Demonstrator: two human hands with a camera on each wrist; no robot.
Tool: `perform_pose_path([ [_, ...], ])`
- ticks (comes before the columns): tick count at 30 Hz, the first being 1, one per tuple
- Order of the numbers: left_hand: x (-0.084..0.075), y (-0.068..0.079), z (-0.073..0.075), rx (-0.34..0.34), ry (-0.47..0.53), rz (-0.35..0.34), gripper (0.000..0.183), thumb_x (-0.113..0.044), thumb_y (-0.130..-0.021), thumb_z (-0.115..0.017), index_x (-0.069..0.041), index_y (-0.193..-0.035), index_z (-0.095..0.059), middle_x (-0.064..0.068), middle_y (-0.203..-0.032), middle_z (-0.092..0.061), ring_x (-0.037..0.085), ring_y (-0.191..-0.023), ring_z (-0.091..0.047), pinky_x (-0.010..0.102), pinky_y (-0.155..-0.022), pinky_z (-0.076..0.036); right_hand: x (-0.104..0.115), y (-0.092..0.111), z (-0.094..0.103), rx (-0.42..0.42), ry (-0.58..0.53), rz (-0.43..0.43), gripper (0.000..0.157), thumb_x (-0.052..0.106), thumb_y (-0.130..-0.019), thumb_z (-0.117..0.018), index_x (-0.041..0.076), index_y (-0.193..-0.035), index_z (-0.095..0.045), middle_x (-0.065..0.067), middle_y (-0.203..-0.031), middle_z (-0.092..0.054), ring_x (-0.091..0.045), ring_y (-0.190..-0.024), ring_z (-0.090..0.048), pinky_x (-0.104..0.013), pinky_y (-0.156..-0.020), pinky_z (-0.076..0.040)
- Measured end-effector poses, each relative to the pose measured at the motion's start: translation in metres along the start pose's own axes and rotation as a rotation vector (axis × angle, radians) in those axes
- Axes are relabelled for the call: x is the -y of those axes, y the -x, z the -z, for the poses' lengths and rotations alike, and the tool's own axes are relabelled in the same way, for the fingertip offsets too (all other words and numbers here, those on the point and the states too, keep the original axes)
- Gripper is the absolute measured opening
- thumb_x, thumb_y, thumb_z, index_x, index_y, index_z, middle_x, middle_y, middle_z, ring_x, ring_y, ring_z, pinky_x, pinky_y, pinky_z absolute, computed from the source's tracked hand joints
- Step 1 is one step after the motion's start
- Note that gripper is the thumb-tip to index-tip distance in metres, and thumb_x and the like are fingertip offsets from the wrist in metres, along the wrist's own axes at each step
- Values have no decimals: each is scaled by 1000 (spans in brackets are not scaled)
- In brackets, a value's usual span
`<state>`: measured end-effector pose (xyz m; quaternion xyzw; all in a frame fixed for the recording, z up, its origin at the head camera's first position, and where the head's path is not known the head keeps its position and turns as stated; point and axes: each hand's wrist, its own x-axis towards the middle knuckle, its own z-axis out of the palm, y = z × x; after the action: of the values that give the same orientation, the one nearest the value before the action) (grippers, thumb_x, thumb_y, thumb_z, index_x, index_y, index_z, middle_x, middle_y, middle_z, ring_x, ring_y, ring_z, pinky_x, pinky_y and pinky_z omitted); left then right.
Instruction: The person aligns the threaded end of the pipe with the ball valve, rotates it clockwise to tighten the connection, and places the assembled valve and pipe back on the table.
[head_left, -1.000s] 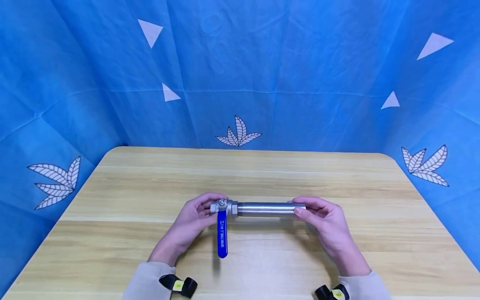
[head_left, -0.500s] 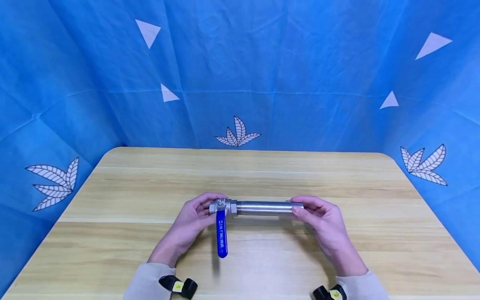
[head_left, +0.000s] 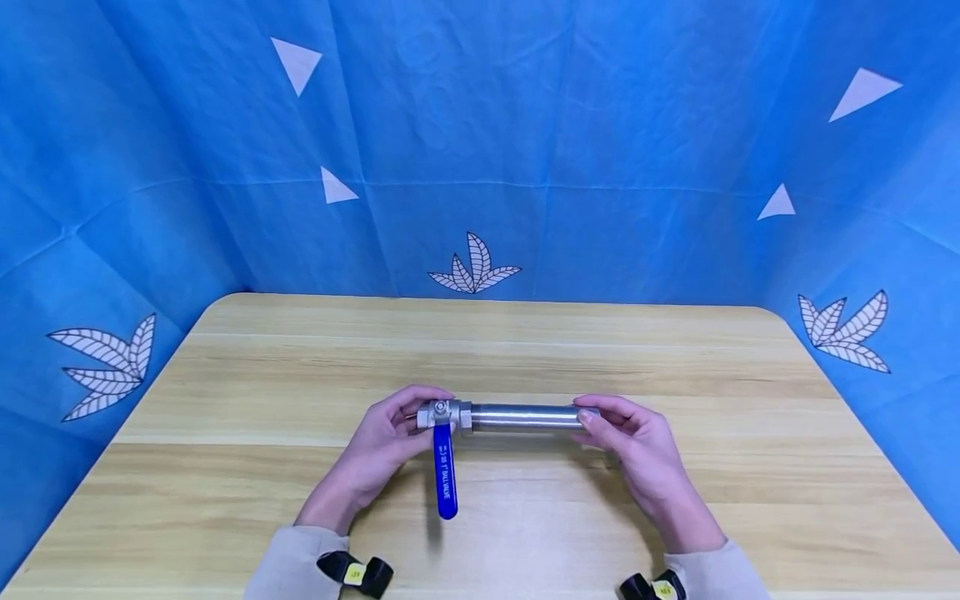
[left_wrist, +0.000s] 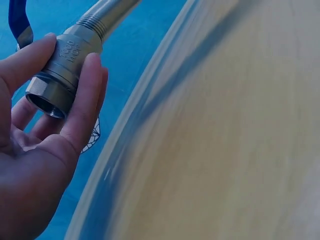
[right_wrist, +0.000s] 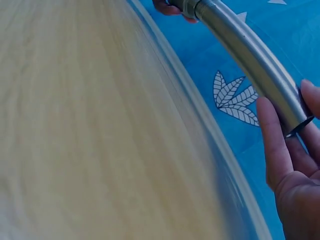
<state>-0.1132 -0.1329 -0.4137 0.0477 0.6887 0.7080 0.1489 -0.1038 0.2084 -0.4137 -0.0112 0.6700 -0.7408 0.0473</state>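
The silver metal ball valve (head_left: 457, 415) with its long blue lever (head_left: 446, 479) sits in the lower centre of the head view, joined to a smooth, straight silver metal pipe (head_left: 525, 416) reaching rightward. Both look held off the pale wood-grain surface (head_left: 480, 350). The left hand's (head_left: 378, 442) fingers pinch the valve body; the right hand's (head_left: 637, 450) fingers pinch the pipe's free end. These 2 metal parts should be stiff, not fragile, and fairly heavy, with most weight probably at the valve, lower left of centre. The polished pipe may slip or roll under fingertips; the valve's flat-sided collar likely gives surer purchase. The lever seems a poor carrying point, since it could swivel.
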Motion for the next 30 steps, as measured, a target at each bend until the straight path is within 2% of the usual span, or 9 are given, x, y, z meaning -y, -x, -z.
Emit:
perform_pose_path([
  [4, 1, 0, 0, -6, -30, 5, 53, 2, -90, -80, -9, -140, -66, 15, -141, -67, 27, -121, -71, 30, -102, -60, 1, 0, -6, -53, 63, -69, 36, 7, -103, -71, -12, -133, -66, 1, -111, -78, -15, -96, -78, -36, -90, -66],
  [7, 2, 0, 1, -36, -49, 23, 56, 4, -87, -80, -10, -139, -67, 13, -138, -70, 26, -119, -71, 34, -103, -58, 2, 0, -10, -59, 95, -110, 39, 11, -104, -70, -11, -136, -64, 0, -114, -77, -16, -95, -78, -34, -91, -66],
  [11, 2, -1, 2, -82, -38, 57, 56, 5, -85, -80, -9, -137, -67, 12, -132, -75, 25, -115, -73, 37, -102, -55, 1, 0, -10, -28, 95, -130, 42, 10, -103, -71, -11, -139, -62, -1, -115, -77, -18, -98, -79, -33, -93, -65],
  [17, 2, -2, 3, -117, 1, 94, 53, 4, -84, -82, -9, -135, -70, 11, -131, -75, 24, -114, -72, 33, -100, -59, -3, -1, -6, 42, 96, -112, 56, 0, -90, -82, -8, -142, -61, 3, -116, -78, -13, -108, -76, -26, -95, -63],
  [21, 3, -2, 3, -107, -10, 106, 55, 5, -83, -83, -7, -135, -70, 13, -130, -75, 23, -111, -73, 31, -97, -60, -5, -2, -3, 64, 92, -130, 55, -2, -89, -82, -9, -140, -62, 2, -114, -78, -13, -106, -75, -25, -94, -63],
  [26, 7, -3, 4, -75, -15, 120, 64, 11, -77, -81, -7, -137, -69, 15, -133, -73, 24, -110, -73, 34, -95, -61, -8, -3, -1, 80, 77, -164, 53, -2, -90, -80, -9, -138, -62, 1, -113, -77, -12, -106, -73, -24, -93, -62],
  [30, 9, -4, 4, -74, -9, 131, 65, 13, -77, -81, -8, -137, -69, 14, -131, -73, 24, -110, -73, 34, -95, -61, -9, -3, 0, 88, 68, -169, 52, -1, -90, -80, -8, -138, -62, 2, -113, -78, -12, -107, -73, -24, -92, -63],
])
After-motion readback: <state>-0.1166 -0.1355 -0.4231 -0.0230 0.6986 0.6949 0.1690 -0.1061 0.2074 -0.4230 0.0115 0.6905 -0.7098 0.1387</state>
